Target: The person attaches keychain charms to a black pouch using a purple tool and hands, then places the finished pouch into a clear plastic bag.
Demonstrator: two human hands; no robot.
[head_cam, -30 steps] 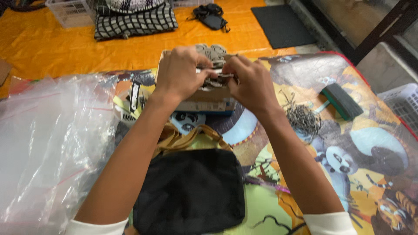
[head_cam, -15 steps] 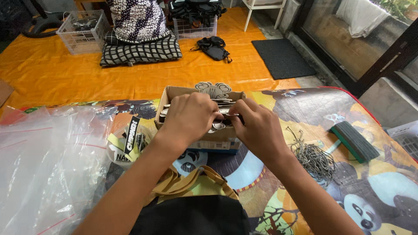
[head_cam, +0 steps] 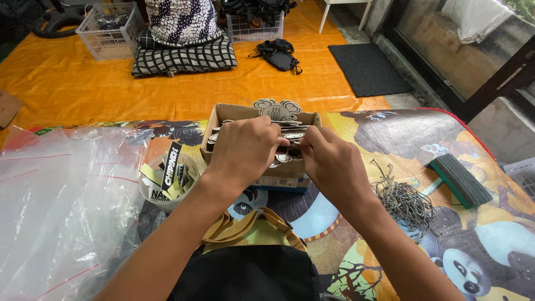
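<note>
Cartoon-printed table cover [head_cam: 390, 139] is carrying a cardboard box [head_cam: 223, 120] of flat charms.
Left hand [head_cam: 242, 150] and right hand [head_cam: 334, 164] are both pinching small charms [head_cam: 283, 156] over it.

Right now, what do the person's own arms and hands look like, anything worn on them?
Both forearms are bare as far as the picture shows; no sleeve reaches into view. The left hand and right hand wear no gloves, and no watch, bracelet or ring shows on the visible sides. No markings can be seen.
</note>
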